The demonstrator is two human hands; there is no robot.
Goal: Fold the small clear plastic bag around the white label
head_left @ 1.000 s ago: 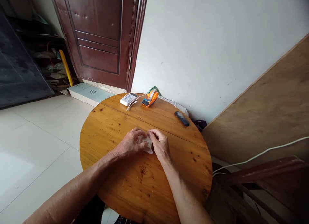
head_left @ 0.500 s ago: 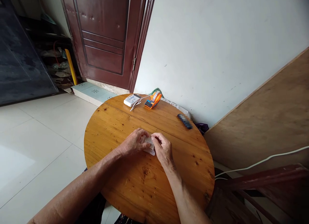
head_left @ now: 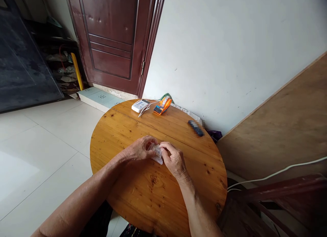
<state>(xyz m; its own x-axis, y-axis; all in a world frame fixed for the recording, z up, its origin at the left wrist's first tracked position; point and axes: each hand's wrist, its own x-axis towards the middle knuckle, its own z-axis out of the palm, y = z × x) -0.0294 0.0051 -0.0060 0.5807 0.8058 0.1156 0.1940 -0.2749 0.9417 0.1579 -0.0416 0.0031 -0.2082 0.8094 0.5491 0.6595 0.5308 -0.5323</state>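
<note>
A small clear plastic packet (head_left: 157, 155) is held between my two hands over the middle of the round wooden table (head_left: 153, 196). My left hand (head_left: 140, 148) grips its left side, thumb in front and fingers curled behind. At its upper right edge, my right hand (head_left: 175, 160) pinches with thumb and forefinger. What the packet contains is too small to make out, and part of it is hidden by the fingers.
Toward the table's back are a white box-shaped device (head_left: 140, 106) with a cord and an orange tape dispenser (head_left: 162, 106). A dark, partly pixelated object (head_left: 196, 128) lies at the back right. Beyond stand a white wall (head_left: 217, 59) and a brown door (head_left: 109, 39).
My right hand's fingers have shifted slightly along the packet's edge, and the packet looks more crumpled. My left hand has opened a little wider around it. The view has moved slightly.
</note>
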